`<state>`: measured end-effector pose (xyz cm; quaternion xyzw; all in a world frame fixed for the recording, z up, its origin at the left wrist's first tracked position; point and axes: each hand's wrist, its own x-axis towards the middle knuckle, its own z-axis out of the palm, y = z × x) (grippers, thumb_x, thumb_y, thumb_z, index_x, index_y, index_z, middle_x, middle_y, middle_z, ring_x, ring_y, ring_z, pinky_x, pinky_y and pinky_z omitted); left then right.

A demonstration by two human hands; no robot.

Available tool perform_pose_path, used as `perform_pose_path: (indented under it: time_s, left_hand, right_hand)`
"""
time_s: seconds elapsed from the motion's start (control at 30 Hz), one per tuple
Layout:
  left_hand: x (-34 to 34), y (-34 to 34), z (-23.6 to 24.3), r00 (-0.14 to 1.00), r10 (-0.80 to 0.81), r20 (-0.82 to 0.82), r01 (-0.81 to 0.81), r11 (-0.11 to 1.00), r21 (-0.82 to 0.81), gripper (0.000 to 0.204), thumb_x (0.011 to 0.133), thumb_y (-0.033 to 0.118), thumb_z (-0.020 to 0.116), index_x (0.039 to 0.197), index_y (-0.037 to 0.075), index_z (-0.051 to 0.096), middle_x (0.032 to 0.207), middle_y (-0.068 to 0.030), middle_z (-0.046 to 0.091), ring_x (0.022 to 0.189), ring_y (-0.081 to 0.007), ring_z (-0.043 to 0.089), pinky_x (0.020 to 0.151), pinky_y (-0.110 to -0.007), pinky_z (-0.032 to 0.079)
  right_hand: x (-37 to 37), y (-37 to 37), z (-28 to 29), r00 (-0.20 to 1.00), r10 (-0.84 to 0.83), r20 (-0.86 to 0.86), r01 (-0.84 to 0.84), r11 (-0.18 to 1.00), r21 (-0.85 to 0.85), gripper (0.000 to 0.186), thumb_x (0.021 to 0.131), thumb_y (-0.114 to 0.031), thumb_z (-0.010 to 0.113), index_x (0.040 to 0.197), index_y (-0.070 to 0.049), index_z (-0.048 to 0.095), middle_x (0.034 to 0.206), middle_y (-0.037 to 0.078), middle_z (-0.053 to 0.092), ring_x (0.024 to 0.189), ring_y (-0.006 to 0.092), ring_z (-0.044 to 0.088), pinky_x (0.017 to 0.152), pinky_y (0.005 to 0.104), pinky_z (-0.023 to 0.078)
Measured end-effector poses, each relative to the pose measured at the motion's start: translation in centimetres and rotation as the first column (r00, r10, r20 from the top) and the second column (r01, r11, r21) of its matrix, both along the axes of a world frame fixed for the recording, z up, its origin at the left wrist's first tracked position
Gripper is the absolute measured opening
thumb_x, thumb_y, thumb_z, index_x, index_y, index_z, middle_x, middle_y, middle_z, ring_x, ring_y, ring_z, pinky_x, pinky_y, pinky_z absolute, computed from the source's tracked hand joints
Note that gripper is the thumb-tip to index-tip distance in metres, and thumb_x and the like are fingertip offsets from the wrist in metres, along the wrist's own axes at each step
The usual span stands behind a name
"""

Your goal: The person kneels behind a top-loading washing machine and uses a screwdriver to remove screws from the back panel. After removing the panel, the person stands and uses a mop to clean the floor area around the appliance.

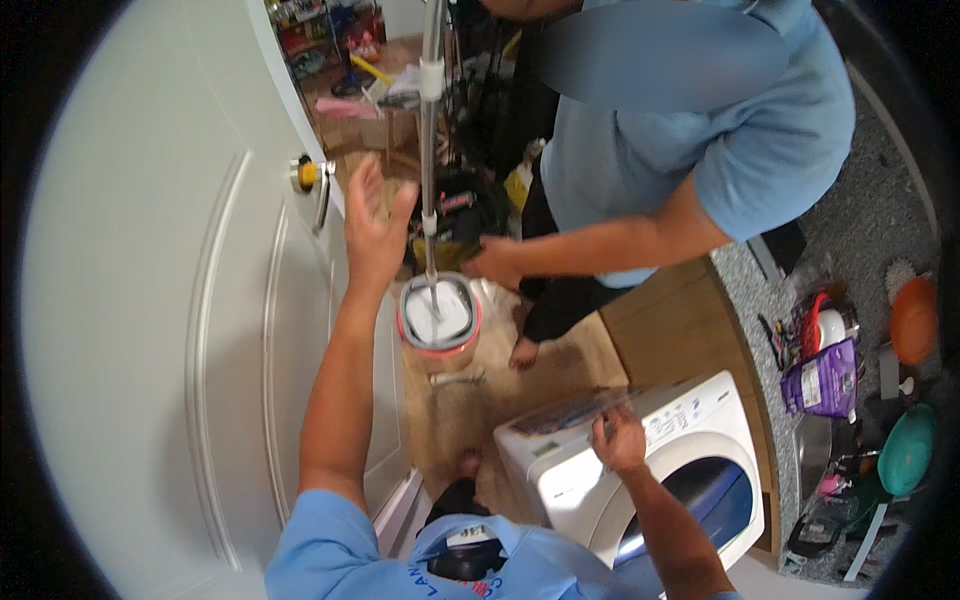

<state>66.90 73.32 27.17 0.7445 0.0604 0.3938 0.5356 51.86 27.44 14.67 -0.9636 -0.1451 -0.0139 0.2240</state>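
My left hand [378, 225] is raised beside the silver mop pole [430, 160], its thumb and fingers apart and nothing in it. The pole runs down to a white, flat mop head [438, 312] sitting at the mouth of a bucket with a red rim [440, 350]. My right hand [620, 440] is at the top of a white washing machine [570, 485], by its control panel. Its fingers are curled, and I cannot make out what they grip. Another person's hand [495, 262] reaches toward the bucket from the right.
A white door [150, 250] with a lever handle [322, 195] stands along the left. The other person in a blue shirt [650, 165] stands ahead. On the right, a granite counter [740, 290] carries a purple bag [822, 380] and a green basin [906, 450].
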Motion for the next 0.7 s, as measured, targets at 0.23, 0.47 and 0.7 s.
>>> perform_pose_path:
  time_s: [0.23, 0.47, 0.7]
  left_hand:
    - [7.8, -0.8, 2.1, 0.998, -0.017, -0.065, 0.023, 0.995, 0.093, 0.093, 0.089, 0.052, 0.077, 0.153, -0.001, 0.035, 0.145, -0.0295, 0.049, 0.135, -0.0372, 0.052, 0.110, -0.044, 0.044]
    - [13.9, -0.9, 1.1, 0.999, 0.047, 0.015, -0.049, 0.987, 0.154, 0.050, 0.103, 0.045, 0.059, 0.125, 0.001, 0.054, 0.101, -0.0155, 0.067, 0.094, -0.0296, 0.066, 0.087, -0.045, 0.050]
    - [12.6, -2.4, 8.6, 0.988, -0.143, 0.062, 0.146, 0.988, -0.049, 0.041, 0.106, 0.045, 0.055, 0.115, 0.005, 0.055, 0.090, -0.0124, 0.061, 0.080, -0.0242, 0.060, 0.078, -0.038, 0.048]
  right_hand:
    - [0.4, 0.3, 0.8, 0.999, 0.046, -0.003, -0.046, 0.999, 0.030, 0.014, 0.089, -0.015, 0.063, 0.088, 0.000, 0.065, 0.087, 0.022, 0.064, 0.081, 0.0446, 0.063, 0.075, 0.0512, 0.051]
    - [0.3, 0.0, 0.4, 0.998, 0.036, 0.046, -0.034, 0.999, -0.037, 0.013, 0.089, -0.015, 0.065, 0.086, -0.002, 0.063, 0.084, 0.021, 0.063, 0.078, 0.0431, 0.063, 0.073, 0.0518, 0.050]
    - [0.4, -0.1, 0.6, 0.999, 0.040, 0.021, -0.040, 0.999, -0.008, 0.016, 0.088, -0.017, 0.066, 0.080, -0.003, 0.064, 0.079, 0.020, 0.063, 0.075, 0.0402, 0.063, 0.075, 0.0525, 0.052]
